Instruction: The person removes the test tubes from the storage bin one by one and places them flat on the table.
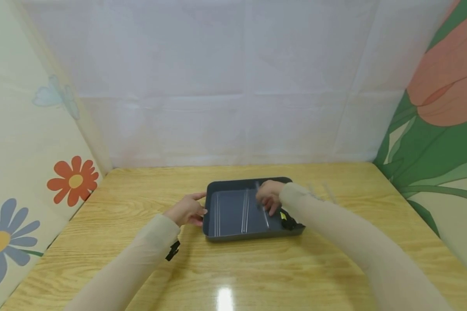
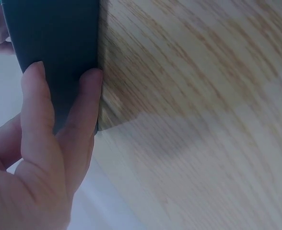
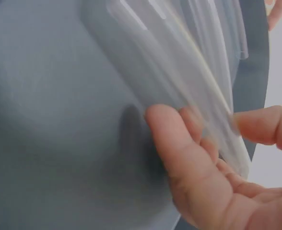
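A dark grey rectangular tray (image 1: 253, 236) lies on the table. My left hand (image 1: 187, 210) is at its left end, and in the left wrist view two nearly straight fingers (image 2: 38, 100) press against the tray's outer wall (image 2: 59, 38). Over the tray's right part, my right hand (image 1: 270, 196) pinches a clear tube (image 3: 179, 62) between thumb and fingers, the tube slanting across the tray floor. Two more clear tubes lie lengthwise inside, one near the left wall (image 1: 217, 214) and another around the middle (image 1: 245, 211).
To the right of the tray, thin clear tubes (image 1: 329, 193) lie on the wooden table (image 1: 140, 185), partly behind my right sleeve. A white cloth wall (image 1: 233, 86) stands at the back, with flower-printed panels on both sides.
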Demonstrator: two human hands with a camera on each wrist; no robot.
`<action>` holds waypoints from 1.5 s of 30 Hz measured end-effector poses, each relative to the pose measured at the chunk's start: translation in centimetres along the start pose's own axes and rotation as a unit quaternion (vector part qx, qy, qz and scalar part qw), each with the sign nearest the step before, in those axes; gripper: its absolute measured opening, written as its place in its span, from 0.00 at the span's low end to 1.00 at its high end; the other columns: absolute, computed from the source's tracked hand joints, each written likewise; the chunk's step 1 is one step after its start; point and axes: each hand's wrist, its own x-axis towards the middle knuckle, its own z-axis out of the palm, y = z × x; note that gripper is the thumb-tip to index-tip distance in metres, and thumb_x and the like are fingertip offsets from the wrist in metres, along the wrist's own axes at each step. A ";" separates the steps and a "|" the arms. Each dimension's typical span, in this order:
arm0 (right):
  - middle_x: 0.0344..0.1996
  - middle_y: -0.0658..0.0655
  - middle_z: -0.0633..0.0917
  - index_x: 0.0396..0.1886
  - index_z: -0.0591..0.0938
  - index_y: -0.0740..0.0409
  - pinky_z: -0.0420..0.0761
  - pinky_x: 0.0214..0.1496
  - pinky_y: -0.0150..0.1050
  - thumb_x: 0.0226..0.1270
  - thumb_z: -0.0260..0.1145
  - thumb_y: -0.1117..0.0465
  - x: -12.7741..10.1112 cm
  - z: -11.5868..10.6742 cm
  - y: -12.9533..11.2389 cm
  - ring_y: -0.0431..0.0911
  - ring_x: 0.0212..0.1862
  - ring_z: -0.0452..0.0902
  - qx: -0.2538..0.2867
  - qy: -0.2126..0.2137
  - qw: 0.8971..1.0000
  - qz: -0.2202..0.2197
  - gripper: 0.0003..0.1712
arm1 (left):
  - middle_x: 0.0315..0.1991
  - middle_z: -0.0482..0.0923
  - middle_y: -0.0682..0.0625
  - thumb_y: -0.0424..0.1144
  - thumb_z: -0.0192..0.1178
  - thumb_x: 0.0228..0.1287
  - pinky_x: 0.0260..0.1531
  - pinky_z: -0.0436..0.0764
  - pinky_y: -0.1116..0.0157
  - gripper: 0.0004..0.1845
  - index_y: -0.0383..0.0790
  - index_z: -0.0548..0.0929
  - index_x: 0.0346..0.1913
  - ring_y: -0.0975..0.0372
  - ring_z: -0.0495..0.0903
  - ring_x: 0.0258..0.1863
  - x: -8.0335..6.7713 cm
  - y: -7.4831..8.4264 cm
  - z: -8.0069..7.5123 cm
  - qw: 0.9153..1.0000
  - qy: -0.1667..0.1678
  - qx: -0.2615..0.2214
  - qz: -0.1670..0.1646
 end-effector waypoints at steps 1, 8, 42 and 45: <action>0.43 0.70 0.77 0.67 0.64 0.69 0.86 0.34 0.49 0.65 0.56 0.69 0.0 -0.1 0.1 0.53 0.32 0.76 0.015 -0.006 1.000 -0.003 0.30 | 0.58 0.68 0.28 0.19 0.49 0.66 0.18 0.80 0.69 0.38 0.40 0.53 0.77 0.55 0.78 0.29 0.0 0.0 0.0 1.000 -0.001 0.000 0.000; 0.24 0.58 0.72 0.68 0.61 0.64 0.83 0.23 0.40 0.62 0.53 0.71 -0.3 -0.6 0.3 0.47 0.23 0.71 0.075 -0.033 0.996 -0.030 0.32 | 0.57 0.70 0.28 0.18 0.49 0.66 0.18 0.80 0.69 0.39 0.41 0.53 0.77 0.56 0.78 0.29 -0.1 0.0 0.0 1.000 0.001 0.000 0.001; 0.48 0.73 0.76 0.76 0.47 0.62 0.84 0.26 0.38 0.67 0.53 0.73 -3.4 -5.0 2.8 0.47 0.32 0.81 0.159 -0.071 0.981 -0.084 0.41 | 0.58 0.68 0.27 0.18 0.49 0.65 0.18 0.80 0.69 0.39 0.40 0.52 0.77 0.55 0.78 0.31 -0.3 0.2 0.0 1.000 0.002 0.010 -0.001; 0.45 0.69 0.78 0.76 0.47 0.63 0.84 0.26 0.38 0.67 0.53 0.73 -3.5 -5.3 2.9 0.47 0.32 0.81 0.157 -0.072 0.981 -0.088 0.40 | 0.57 0.69 0.28 0.18 0.49 0.65 0.18 0.80 0.69 0.39 0.40 0.52 0.77 0.55 0.78 0.30 -0.3 0.2 0.0 1.000 0.004 0.011 0.000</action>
